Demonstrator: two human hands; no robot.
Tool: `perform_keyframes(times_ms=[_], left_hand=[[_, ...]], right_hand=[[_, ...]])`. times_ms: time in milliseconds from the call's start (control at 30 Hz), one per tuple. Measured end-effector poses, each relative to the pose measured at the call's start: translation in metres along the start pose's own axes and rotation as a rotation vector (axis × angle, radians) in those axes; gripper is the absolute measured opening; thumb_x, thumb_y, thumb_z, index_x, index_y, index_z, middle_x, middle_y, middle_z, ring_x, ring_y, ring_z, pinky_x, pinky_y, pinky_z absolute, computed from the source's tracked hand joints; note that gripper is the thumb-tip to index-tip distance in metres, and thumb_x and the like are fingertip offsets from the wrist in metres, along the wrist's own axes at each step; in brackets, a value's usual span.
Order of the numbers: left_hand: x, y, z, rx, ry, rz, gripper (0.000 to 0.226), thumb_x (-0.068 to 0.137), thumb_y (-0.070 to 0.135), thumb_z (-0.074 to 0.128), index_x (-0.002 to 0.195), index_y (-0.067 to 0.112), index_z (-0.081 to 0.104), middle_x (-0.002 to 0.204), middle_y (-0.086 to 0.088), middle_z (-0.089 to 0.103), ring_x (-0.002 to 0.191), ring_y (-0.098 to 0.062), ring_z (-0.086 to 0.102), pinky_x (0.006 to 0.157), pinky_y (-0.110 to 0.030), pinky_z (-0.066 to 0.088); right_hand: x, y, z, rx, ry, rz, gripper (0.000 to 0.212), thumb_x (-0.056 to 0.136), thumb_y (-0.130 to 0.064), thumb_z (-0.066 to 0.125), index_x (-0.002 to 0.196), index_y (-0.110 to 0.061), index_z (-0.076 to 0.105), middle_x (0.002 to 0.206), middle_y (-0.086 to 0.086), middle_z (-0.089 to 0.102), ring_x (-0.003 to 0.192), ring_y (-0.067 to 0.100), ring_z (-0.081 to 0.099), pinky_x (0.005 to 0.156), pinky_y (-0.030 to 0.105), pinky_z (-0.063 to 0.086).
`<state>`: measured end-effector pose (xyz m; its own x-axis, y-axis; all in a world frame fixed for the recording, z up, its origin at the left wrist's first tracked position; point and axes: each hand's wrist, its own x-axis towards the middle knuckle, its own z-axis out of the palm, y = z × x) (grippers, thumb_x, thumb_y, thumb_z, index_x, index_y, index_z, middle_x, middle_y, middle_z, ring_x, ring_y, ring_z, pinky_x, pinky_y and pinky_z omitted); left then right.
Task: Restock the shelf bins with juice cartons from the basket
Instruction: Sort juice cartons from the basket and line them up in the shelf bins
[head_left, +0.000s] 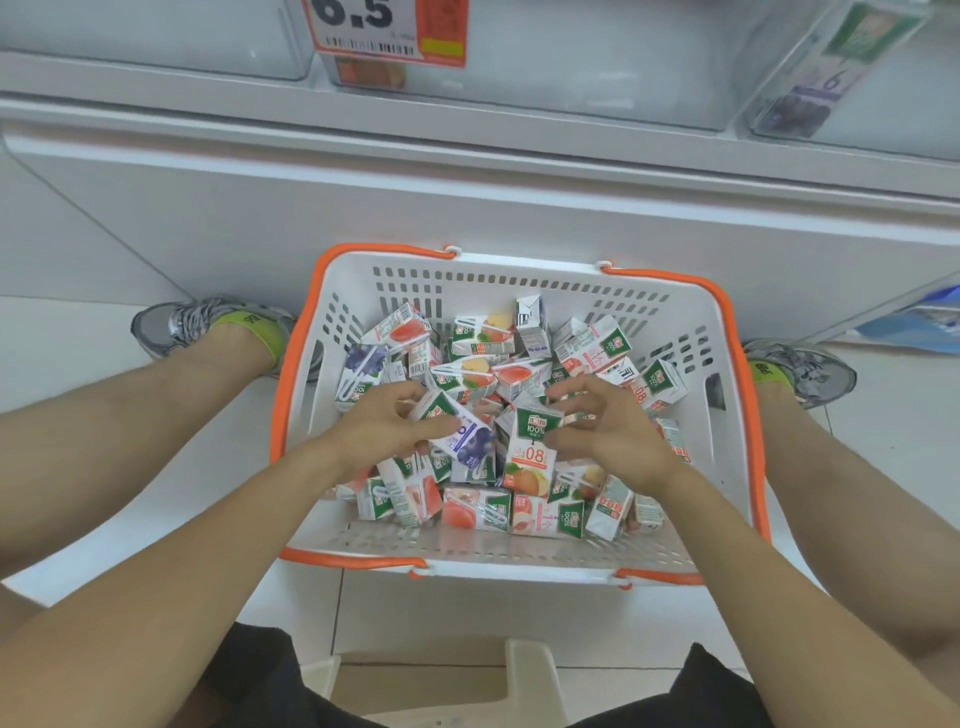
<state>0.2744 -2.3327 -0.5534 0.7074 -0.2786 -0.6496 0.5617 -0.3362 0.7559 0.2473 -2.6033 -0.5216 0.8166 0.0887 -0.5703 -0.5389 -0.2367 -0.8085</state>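
Left hand (387, 426) grips a purple-and-white blueberry juice carton (467, 439), its long axis slanting toward the right hand (605, 434), which pinches an upright peach-printed carton (532, 452) just beside it, both above the white, orange-rimmed plastic basket (519, 283).

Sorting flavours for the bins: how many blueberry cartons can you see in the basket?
2: one blueberry carton held by the left hand at the basket's centre, another by its left wall. More may be buried.
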Motion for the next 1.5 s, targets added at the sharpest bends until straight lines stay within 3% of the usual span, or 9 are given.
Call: perform_keyframes(times_ms=[100, 367, 567, 767, 900, 1067, 1233, 1400, 1500], left_hand=[[-0.005, 0.011, 0.003, -0.327, -0.063, 0.028, 0.047, 0.075, 0.043, 0.081, 0.105, 0.01, 0.066, 0.091, -0.021, 0.065, 0.074, -0.029, 0.047, 0.065, -0.038, 0.032], [-0.028, 0.055, 0.015, -0.611, -0.162, -0.023, 0.045, 0.08, 0.038, 0.069, 0.115, 0.011, 0.07, 0.119, -0.018, 0.069, 0.109, -0.033, 0.064, 0.106, -0.049, 0.043], [-0.04, 0.087, 0.016, -0.425, -0.19, 0.249, 0.023, 0.08, 0.008, 0.077, 0.101, 0.002, 0.07, 0.091, -0.018, 0.071, 0.078, -0.029, 0.069, 0.072, -0.039, 0.059], [-0.068, 0.151, -0.016, -0.143, -0.062, 0.423, 0.043, 0.069, 0.03, 0.082, 0.092, -0.002, 0.065, 0.082, -0.024, 0.066, 0.065, -0.027, 0.059, 0.047, -0.016, 0.043], [-0.094, 0.193, -0.033, -0.055, 0.101, 0.469, 0.033, 0.053, 0.021, 0.096, 0.075, 0.021, 0.071, 0.064, -0.006, 0.068, 0.048, -0.015, 0.058, 0.045, -0.018, 0.045], [-0.11, 0.233, -0.048, 0.006, 0.192, 0.533, 0.037, 0.058, 0.018, 0.08, 0.086, 0.004, 0.06, 0.055, -0.004, 0.066, 0.042, -0.012, 0.057, 0.043, -0.017, 0.046], [-0.098, 0.259, -0.04, -0.015, 0.225, 0.579, 0.037, 0.055, 0.032, 0.079, 0.077, 0.006, 0.064, 0.058, -0.012, 0.065, 0.045, -0.016, 0.058, 0.043, -0.018, 0.046], [-0.085, 0.282, -0.029, -0.169, 0.213, 0.62, 0.055, 0.057, 0.042, 0.077, 0.094, 0.002, 0.069, 0.066, -0.015, 0.067, 0.059, -0.023, 0.065, 0.058, -0.028, 0.055], [-0.085, 0.29, -0.039, -0.26, 0.213, 0.581, 0.033, 0.076, 0.028, 0.074, 0.096, 0.003, 0.064, 0.066, -0.017, 0.063, 0.066, -0.027, 0.07, 0.063, -0.033, 0.06]], right_hand=[[-0.004, -0.017, -0.008, 0.238, 0.068, -0.013, 0.037, 0.082, 0.009, 0.07, 0.113, -0.009, 0.066, 0.109, 0.027, 0.065, 0.085, 0.036, 0.071, 0.066, 0.034, 0.059], [-0.028, -0.063, 0.002, 0.602, 0.109, -0.102, 0.026, 0.086, 0.007, 0.062, 0.11, -0.001, 0.064, 0.099, 0.02, 0.073, 0.087, 0.031, 0.068, 0.07, 0.035, 0.059], [-0.059, -0.1, 0.018, 0.338, 0.368, -0.39, 0.03, 0.077, 0.001, 0.078, 0.101, -0.014, 0.069, 0.1, 0.0, 0.075, 0.086, 0.024, 0.073, 0.074, 0.034, 0.058], [-0.07, -0.144, 0.003, 0.079, 0.353, -0.479, 0.037, 0.068, -0.03, 0.086, 0.098, -0.018, 0.068, 0.096, -0.004, 0.076, 0.089, 0.02, 0.072, 0.08, 0.041, 0.058], [-0.072, -0.175, -0.007, 0.101, 0.194, -0.448, 0.049, 0.061, -0.027, 0.086, 0.104, -0.018, 0.064, 0.095, -0.002, 0.076, 0.081, 0.023, 0.074, 0.077, 0.037, 0.057], [-0.069, -0.202, -0.006, 0.165, 0.146, -0.474, 0.059, 0.058, -0.024, 0.087, 0.11, -0.02, 0.061, 0.099, 0.002, 0.076, 0.09, 0.026, 0.073, 0.086, 0.046, 0.058], [-0.063, -0.214, -0.009, 0.367, 0.274, -0.529, 0.057, 0.063, -0.011, 0.084, 0.114, -0.011, 0.06, 0.097, 0.009, 0.077, 0.085, 0.032, 0.074, 0.072, 0.031, 0.059], [-0.053, -0.231, -0.02, 0.582, 0.342, -0.592, 0.055, 0.064, -0.008, 0.081, 0.114, -0.006, 0.057, 0.104, 0.017, 0.074, 0.095, 0.032, 0.073, 0.088, 0.04, 0.058], [-0.035, -0.259, -0.03, 0.513, 0.446, -0.7, 0.053, 0.066, -0.009, 0.083, 0.113, -0.004, 0.059, 0.108, 0.017, 0.072, 0.098, 0.027, 0.072, 0.093, 0.043, 0.055]])
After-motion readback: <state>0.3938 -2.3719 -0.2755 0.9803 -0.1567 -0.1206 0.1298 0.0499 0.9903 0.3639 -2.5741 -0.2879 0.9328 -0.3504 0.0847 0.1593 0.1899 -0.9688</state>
